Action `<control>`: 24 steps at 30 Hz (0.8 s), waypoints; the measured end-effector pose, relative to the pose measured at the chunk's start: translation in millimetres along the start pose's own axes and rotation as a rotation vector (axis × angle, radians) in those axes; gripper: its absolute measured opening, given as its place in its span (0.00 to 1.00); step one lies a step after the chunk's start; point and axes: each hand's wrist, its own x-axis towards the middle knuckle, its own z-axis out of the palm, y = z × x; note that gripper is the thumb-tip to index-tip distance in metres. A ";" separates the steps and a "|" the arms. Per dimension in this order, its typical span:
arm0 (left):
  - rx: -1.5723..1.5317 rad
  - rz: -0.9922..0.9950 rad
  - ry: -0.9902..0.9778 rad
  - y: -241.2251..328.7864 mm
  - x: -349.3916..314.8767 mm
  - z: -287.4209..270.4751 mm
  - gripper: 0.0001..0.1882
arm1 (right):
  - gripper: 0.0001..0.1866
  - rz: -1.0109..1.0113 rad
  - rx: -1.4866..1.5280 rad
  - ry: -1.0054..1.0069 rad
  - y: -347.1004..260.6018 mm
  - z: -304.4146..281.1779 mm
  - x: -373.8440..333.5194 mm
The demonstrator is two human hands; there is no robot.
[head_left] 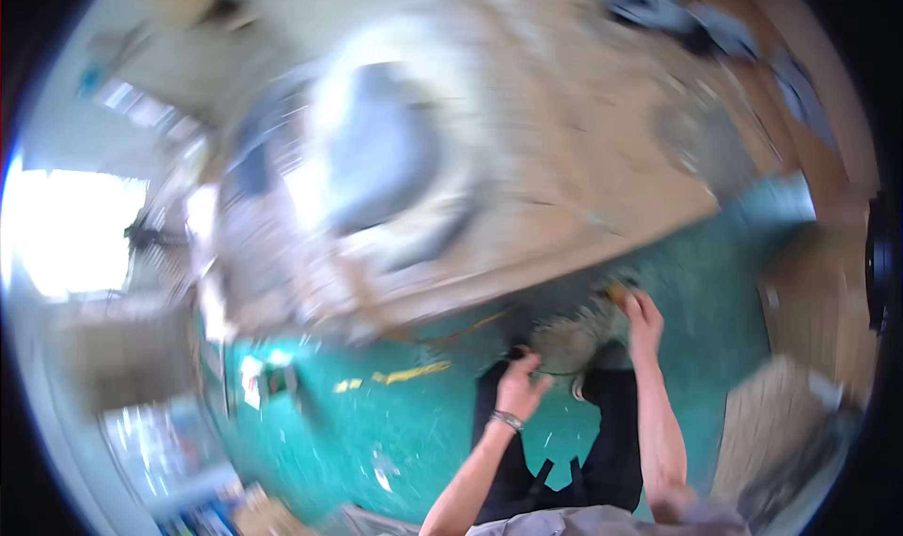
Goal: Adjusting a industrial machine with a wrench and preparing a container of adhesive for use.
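Motion smears much of the head view. My right hand [642, 322], raised over the floor near the table edge, is closed with its fingertips round a small yellow-and-dark object [616, 293], whose kind is unclear. Lower and to the left is my left hand [519, 387], with a bracelet on the wrist. Its fingers curl at a small black thing [515, 353] that is too blurred to name. Between and beyond the hands, a greyish-tan patch or piece [564, 343] shows low by my legs.
A large tan-topped table [602, 179] spans the space ahead, with a big blurred grey-and-white object [386, 150] on it. Cardboard [776, 428] stands at the right. The green floor [376, 433] carries yellow marks and a small green-and-white item [268, 379] at the left.
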 end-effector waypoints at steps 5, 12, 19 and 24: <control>-0.018 0.182 0.130 94.8 -142.4 -83.1 0.54 | 0.12 0.084 -0.235 -0.455 -152.0 31.0 -170.6; -0.544 0.161 0.306 79.7 -294.0 -190.4 0.60 | 0.06 -0.217 -0.285 -0.948 -242.0 159.2 -382.8; -0.421 0.114 0.642 -47.6 -391.9 -334.5 0.39 | 0.07 -0.448 -0.426 -1.271 -265.1 336.3 -561.4; -0.402 0.026 0.913 -131.1 -459.7 -440.6 0.20 | 0.12 -0.801 -0.503 -1.436 -271.1 456.7 -652.0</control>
